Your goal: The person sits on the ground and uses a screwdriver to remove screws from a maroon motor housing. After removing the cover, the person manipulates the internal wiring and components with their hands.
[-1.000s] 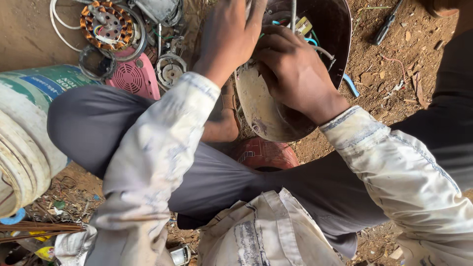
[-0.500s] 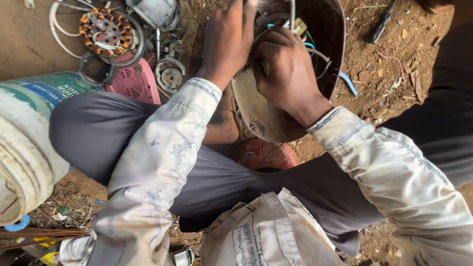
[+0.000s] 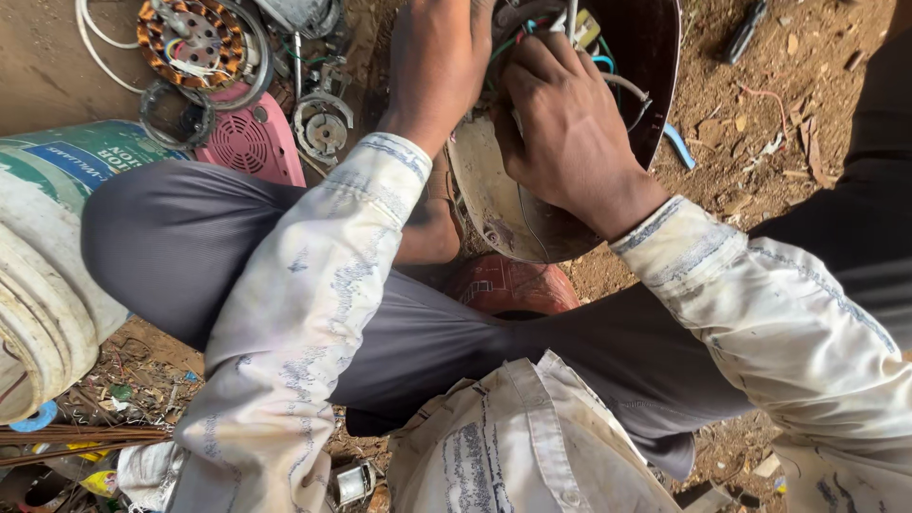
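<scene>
Hands (image 3: 503, 85) slightly lower, crowding housing (image 3: 646, 85) rim.

Bare dirt ground (image 3: 760, 123) carries a copper-wound stator (image 3: 190, 38), a pink grille (image 3: 249, 142), a white bucket (image 3: 38, 285) left of the grips, and a dark screwdriver (image 3: 743, 30) to their right.

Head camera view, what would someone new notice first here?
First, both hands at top centre: the left hand and right hand work among coloured wires inside a dark round housing on the dirt. Next, the copper-wound stator at top left, above a pink vented cover, and a white bucket at the left edge.
</scene>
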